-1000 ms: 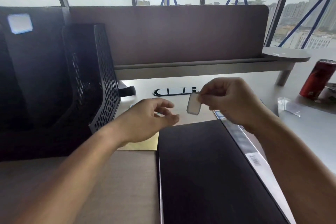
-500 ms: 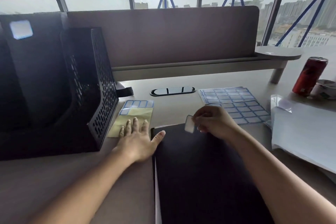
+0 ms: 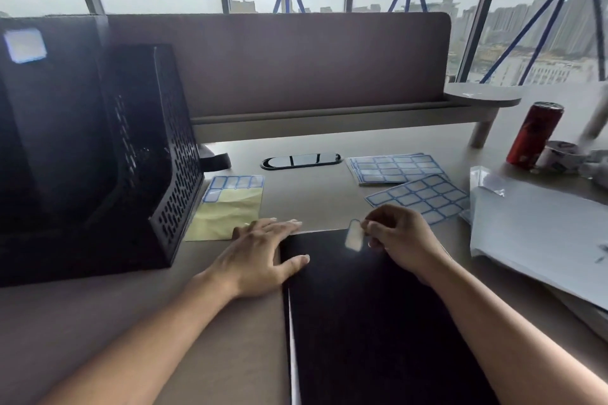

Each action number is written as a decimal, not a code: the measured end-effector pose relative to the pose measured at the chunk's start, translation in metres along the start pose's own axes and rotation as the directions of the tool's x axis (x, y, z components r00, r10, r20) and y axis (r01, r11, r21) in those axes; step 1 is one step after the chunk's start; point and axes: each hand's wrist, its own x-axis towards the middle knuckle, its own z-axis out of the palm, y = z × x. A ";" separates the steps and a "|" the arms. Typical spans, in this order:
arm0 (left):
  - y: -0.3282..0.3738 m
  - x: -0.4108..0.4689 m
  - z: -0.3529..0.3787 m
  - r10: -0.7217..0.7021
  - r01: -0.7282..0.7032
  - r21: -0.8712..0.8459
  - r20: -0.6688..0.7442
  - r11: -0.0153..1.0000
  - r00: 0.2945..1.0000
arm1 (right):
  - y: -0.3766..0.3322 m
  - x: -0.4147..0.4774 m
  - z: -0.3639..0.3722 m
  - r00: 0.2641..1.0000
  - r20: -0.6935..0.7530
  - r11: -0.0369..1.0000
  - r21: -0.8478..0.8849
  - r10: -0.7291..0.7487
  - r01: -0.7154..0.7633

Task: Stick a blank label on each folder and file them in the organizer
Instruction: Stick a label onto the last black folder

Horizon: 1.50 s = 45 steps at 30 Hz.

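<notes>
One blank label (image 3: 354,238), pinched in the curled fingers of the right hand (image 3: 399,240), sits at the far edge of the black folder (image 3: 378,322) lying flat on the worktop (image 3: 312,194). Left hand (image 3: 263,250), fingers straight, rests flat at the folder's far left corner, thumb on the cover. Black mesh organizer (image 3: 154,154) stands at left; label sheets (image 3: 394,168) lie just beyond the right hand.

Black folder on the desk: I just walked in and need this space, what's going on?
A person is labelling the black folder. The left hand rests flat at its left edge, thumb on the cover; the right hand pinches a blank label at its top edge. The mesh organizer stands to the left.
</notes>
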 end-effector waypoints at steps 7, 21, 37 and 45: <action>0.014 -0.018 0.003 0.059 -0.063 -0.065 -0.054 0.996 0.997 | -0.031 0.004 -0.008 0.965 0.182 0.950 0.217 0.188 -0.226; 0.005 -0.001 -0.003 -0.283 0.086 -0.760 -0.133 0.644 0.950 | -0.037 -0.006 0.038 0.863 0.473 0.679 0.575 0.180 -0.456; 0.011 -0.003 -0.007 -0.270 0.037 -0.775 -0.175 0.631 0.947 | -0.025 -0.013 0.034 0.897 0.429 0.723 0.587 0.102 -0.363; 0.011 -0.008 -0.004 -0.145 -0.011 -0.667 -0.177 0.745 0.973 | -0.026 -0.017 0.043 0.941 0.338 0.891 0.417 0.032 -0.180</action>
